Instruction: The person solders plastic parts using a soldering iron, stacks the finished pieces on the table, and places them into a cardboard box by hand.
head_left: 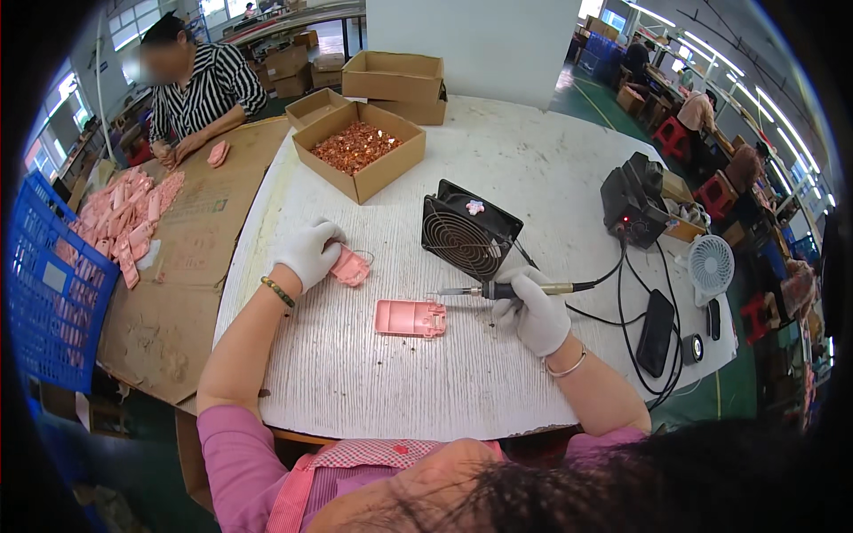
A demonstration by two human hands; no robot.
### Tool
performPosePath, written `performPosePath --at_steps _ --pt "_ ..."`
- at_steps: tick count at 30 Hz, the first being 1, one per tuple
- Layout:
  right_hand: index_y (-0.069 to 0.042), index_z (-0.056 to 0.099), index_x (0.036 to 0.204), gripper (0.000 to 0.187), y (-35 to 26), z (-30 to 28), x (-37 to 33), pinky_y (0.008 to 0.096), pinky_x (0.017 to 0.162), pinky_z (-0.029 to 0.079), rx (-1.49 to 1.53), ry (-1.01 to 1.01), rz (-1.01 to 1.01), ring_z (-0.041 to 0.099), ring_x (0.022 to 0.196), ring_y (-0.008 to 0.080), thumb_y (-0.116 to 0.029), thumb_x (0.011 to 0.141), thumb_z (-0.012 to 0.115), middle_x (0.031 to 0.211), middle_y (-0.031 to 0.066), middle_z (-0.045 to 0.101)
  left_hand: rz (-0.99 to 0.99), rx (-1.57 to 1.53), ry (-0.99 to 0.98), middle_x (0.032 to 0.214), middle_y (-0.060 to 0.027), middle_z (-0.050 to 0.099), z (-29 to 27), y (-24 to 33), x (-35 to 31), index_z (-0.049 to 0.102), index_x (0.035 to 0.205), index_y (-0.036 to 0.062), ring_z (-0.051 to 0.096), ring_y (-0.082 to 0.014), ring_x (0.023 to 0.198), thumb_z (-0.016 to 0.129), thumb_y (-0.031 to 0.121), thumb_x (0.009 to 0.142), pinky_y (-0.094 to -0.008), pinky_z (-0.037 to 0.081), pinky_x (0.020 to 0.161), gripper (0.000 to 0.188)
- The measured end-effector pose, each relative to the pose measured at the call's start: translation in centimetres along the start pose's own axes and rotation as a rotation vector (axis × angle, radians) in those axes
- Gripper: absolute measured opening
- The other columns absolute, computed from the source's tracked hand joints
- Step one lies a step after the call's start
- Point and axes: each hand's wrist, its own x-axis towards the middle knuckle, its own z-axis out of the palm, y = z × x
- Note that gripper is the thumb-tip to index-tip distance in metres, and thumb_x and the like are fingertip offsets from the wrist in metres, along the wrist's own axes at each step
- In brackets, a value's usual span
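My left hand (307, 252), in a white glove, is closed on the edge of a small pink plastic shell (352, 267) low over the table; a thin wire loop shows beside the shell. My right hand (537, 318), also gloved, grips a soldering iron (499, 290) level, its metal tip pointing left. Below that tip a larger pink plastic casing half (404, 318) lies open side up on the white tabletop (329, 382), touched by neither hand. Just beyond the iron stands a black square fan (464, 238) with a round grille.
A cardboard box (369, 185) of copper-coloured pieces sits at the back. To the right are a black soldering station (633, 206) with cables, a phone (657, 333) and a small white fan (711, 264). Leftward, pink parts (115, 213), a blue crate (58, 293) and a co-worker (200, 84).
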Motion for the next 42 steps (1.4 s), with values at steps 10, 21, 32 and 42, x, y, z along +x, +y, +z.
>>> performPosePath --at_steps 10,21,32,42 --pt "-0.002 0.053 0.098 0.020 -0.4 0.6 -0.4 0.0202 0.050 0.044 -0.004 0.023 -0.002 0.054 0.052 0.0100 -0.020 0.092 0.045 0.070 0.0089 0.062 0.031 -0.204 0.137 0.082 -0.0190 0.062 2.8 3.6 -1.4 0.057 0.091 0.0021 0.061 -0.0336 0.077 0.052 0.011 0.081 -0.0383 0.048 0.069 0.014" --pt "-0.001 0.055 0.094 0.019 -1.1 1.6 -0.5 0.0184 0.047 0.043 -0.224 0.055 0.037 0.054 0.052 0.0077 -0.018 0.090 0.046 0.069 0.0085 0.062 0.232 -0.152 -0.022 0.077 -0.0167 0.058 4.0 6.9 -2.8 0.055 0.083 0.0030 0.057 -0.0337 0.069 0.053 0.011 0.082 -0.0404 0.047 0.063 0.008" --pt "-0.001 0.057 0.094 0.020 -0.9 1.5 -0.6 0.0178 0.047 0.043 -0.262 0.065 0.060 0.055 0.053 0.0054 -0.020 0.089 0.051 0.069 0.0059 0.063 0.241 -0.140 -0.026 0.077 -0.0167 0.057 3.9 6.9 -2.9 0.054 0.084 0.0032 0.057 -0.0342 0.069 0.054 0.012 0.082 -0.0407 0.046 0.063 0.009" --pt "-0.002 0.058 0.095 0.020 -1.0 1.6 -0.5 0.0179 0.046 0.042 -0.289 0.092 0.049 0.055 0.052 0.0060 -0.019 0.088 0.051 0.069 0.0069 0.063 0.227 -0.124 -0.044 0.078 -0.0169 0.057 3.7 7.3 -2.9 0.054 0.084 0.0031 0.057 -0.0345 0.070 0.053 0.012 0.083 -0.0411 0.047 0.063 0.009"
